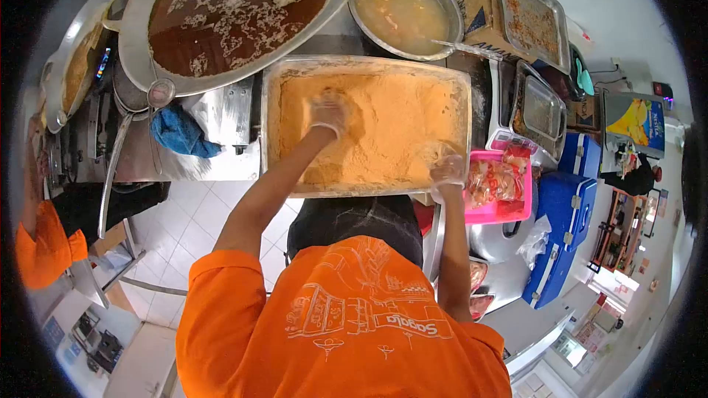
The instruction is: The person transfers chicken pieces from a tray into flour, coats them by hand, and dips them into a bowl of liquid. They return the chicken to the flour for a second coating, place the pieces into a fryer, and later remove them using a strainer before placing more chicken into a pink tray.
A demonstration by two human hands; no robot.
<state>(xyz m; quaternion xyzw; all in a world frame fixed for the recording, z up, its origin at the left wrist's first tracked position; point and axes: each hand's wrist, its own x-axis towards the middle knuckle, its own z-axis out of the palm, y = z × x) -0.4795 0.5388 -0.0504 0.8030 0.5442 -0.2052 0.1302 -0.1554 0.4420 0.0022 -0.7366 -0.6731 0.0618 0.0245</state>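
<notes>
A wide metal tray point(270, 129) of orange-tan breading powder point(383, 114) lies in front of me. My left hand point(327, 112), in a clear plastic glove, presses into the powder on the left side. Its fingers look stretched forward and partly sunk in powder, with slight blur. My right hand point(448, 169), gloved too, is at the tray's front right corner, over the rim. How its fingers are set is hard to make out through the glove. Close beside it stands a pink basket point(523, 210) with bagged raw-looking pieces of meat point(495, 183).
Behind the tray are a large pan of dark frying oil point(243, 11) and a metal bowl of cloudy liquid point(404, 15). A skimmer point(118, 155) and blue cloth point(181, 131) lie left. Blue coolers point(564, 228) stand right. Another person's orange sleeve point(48, 247) shows far left.
</notes>
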